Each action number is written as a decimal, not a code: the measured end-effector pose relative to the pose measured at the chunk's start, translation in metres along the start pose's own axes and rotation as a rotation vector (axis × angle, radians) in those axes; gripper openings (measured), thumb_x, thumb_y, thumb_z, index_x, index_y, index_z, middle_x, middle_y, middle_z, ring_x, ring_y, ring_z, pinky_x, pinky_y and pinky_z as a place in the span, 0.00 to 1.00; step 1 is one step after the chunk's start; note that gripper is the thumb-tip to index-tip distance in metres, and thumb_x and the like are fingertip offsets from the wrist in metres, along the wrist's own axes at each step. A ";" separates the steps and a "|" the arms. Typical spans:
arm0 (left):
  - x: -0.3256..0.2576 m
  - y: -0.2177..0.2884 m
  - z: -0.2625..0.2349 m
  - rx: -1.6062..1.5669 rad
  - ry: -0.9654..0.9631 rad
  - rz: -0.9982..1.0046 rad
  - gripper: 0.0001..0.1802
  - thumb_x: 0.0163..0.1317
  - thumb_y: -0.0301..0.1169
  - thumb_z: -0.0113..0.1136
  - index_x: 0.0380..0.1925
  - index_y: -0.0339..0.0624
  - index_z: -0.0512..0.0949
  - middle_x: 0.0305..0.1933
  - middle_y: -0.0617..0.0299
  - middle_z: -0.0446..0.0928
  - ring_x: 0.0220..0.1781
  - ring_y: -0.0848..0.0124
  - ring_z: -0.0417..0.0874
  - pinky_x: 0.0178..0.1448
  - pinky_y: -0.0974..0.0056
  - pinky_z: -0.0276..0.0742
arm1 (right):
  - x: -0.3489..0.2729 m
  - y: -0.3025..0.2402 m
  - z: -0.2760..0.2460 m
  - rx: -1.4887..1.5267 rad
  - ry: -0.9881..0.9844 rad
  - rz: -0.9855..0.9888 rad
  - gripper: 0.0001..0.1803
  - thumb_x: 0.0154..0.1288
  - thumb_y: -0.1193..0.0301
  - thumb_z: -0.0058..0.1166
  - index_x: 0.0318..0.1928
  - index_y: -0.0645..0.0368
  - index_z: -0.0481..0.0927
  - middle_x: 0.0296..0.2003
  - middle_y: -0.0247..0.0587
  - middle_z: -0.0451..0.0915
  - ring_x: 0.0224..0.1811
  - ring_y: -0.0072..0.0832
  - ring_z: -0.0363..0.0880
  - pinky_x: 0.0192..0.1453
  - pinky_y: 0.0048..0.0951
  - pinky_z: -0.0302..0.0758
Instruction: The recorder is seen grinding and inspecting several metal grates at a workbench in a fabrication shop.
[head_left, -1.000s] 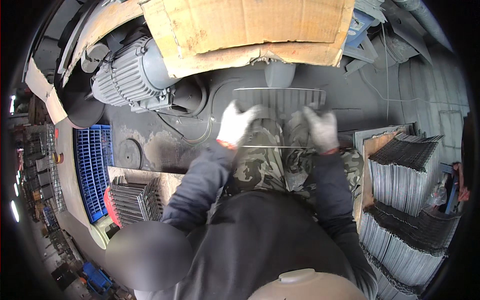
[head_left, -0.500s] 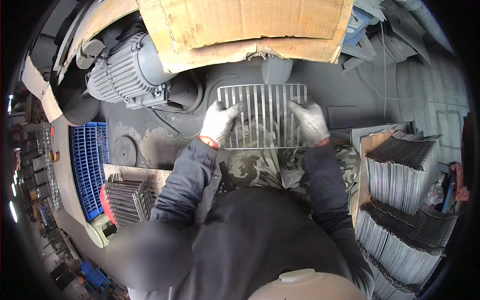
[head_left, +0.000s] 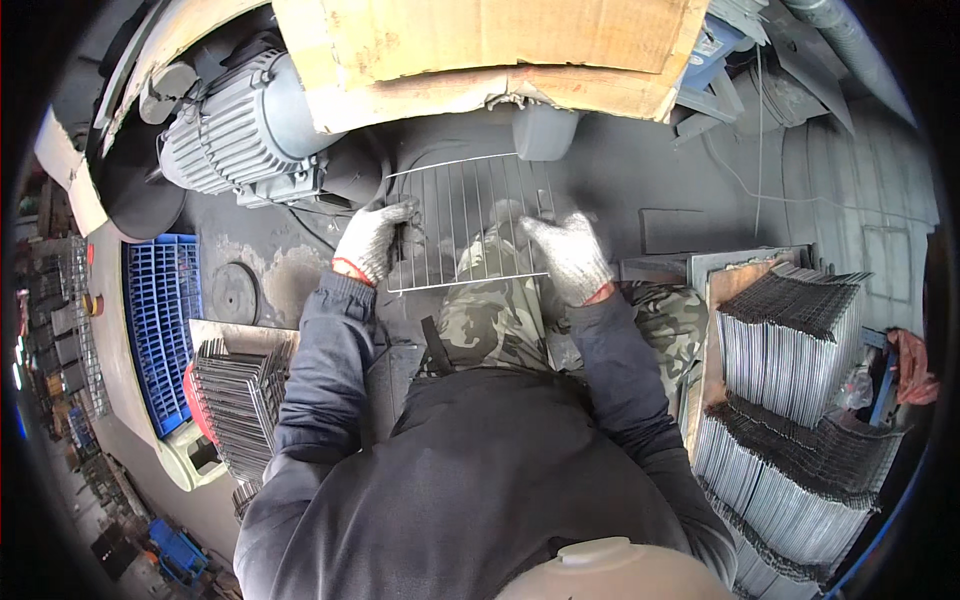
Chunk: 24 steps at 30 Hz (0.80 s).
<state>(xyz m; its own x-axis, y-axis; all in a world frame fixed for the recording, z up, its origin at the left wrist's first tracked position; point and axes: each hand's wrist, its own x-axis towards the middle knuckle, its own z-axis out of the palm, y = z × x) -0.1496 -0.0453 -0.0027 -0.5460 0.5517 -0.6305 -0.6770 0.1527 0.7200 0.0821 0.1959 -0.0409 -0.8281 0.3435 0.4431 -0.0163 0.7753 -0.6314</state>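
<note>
A rectangular metal wire rack [head_left: 468, 282] with thin parallel bars is held up in front of me, above my camouflage-clad legs. My left hand [head_left: 374, 240], in a white knitted glove with a red cuff edge, grips its left side with the thumb on top. At the right side, my right hand [head_left: 572, 255] in a matching glove is closed on the frame, a little smeared by motion. Most of the fingers of both hands are hidden under the rack or blurred. Beyond its far edge, a grey rounded machine part [head_left: 545, 132] shows below a cardboard sheet [head_left: 490, 45].
A grey finned motor [head_left: 235, 125] sits at the far left. Closer on that side are a blue plastic crate [head_left: 165, 320] and a bundle of wire racks [head_left: 238, 400] by a stool [head_left: 190, 455]. Tall stacks of similar racks [head_left: 780, 350] stand on the right.
Both hands have carried the wire rack to the left. Its bars look thinner now and the rack is tilted differently. The whole view has shifted slightly.
</note>
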 end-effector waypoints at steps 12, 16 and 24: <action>0.021 -0.026 0.128 0.090 -0.222 0.107 0.17 0.65 0.30 0.75 0.46 0.30 0.82 0.37 0.52 0.86 0.32 0.65 0.86 0.34 0.62 0.85 | 0.000 -0.031 -0.143 0.713 0.086 0.924 0.25 0.73 0.75 0.61 0.69 0.69 0.79 0.59 0.47 0.86 0.59 0.33 0.85 0.65 0.33 0.81; -0.001 0.002 0.028 0.259 -0.077 0.132 0.15 0.69 0.34 0.71 0.43 0.32 0.81 0.30 0.58 0.83 0.24 0.68 0.82 0.27 0.64 0.77 | 0.004 0.015 -0.038 0.908 -0.069 0.839 0.13 0.72 0.68 0.68 0.46 0.67 0.92 0.38 0.39 0.91 0.41 0.25 0.87 0.45 0.29 0.82; -0.092 0.003 -0.017 0.107 0.161 0.247 0.19 0.68 0.30 0.72 0.53 0.34 0.78 0.35 0.60 0.83 0.23 0.73 0.80 0.27 0.67 0.75 | 0.017 -0.081 -0.014 1.008 -0.358 0.731 0.21 0.74 0.74 0.65 0.64 0.66 0.82 0.54 0.44 0.89 0.56 0.28 0.85 0.63 0.33 0.82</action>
<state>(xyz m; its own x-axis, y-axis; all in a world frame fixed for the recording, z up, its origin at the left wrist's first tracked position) -0.1100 -0.1093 0.0523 -0.7645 0.4474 -0.4642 -0.4627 0.1205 0.8783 0.0774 0.1458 0.0264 -0.9244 0.2337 -0.3015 0.2186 -0.3231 -0.9208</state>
